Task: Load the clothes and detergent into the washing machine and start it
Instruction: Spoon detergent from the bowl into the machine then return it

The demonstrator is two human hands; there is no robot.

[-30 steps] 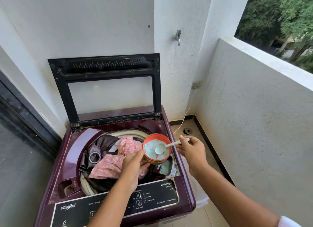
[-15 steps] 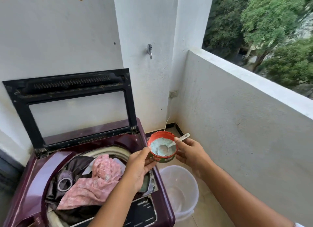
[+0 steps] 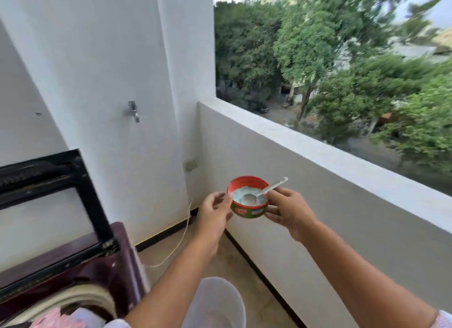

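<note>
A person's two bare hands hold a small red detergent tub [image 3: 248, 206] in the air, off to the right of the washing machine [image 3: 97, 274] and in front of the balcony wall [image 3: 318, 205]. The left hand [image 3: 215, 211] grips the tub's left side; the right hand [image 3: 289, 211] supports its right side and pinches the handle of a white scoop [image 3: 263, 193] whose bowl rests in the pale powder. The washing machine's lid [image 3: 51, 193] stands open, and pink clothes [image 3: 51, 319] show in the drum at its near edge. A white bucket [image 3: 217, 303] sits on the floor just right of the machine. The detergent step appears to be in hand, with the tub well away from the drum. Next, it likely needs either bringing back over the drum to scoop powder in, or setting down.
</note>
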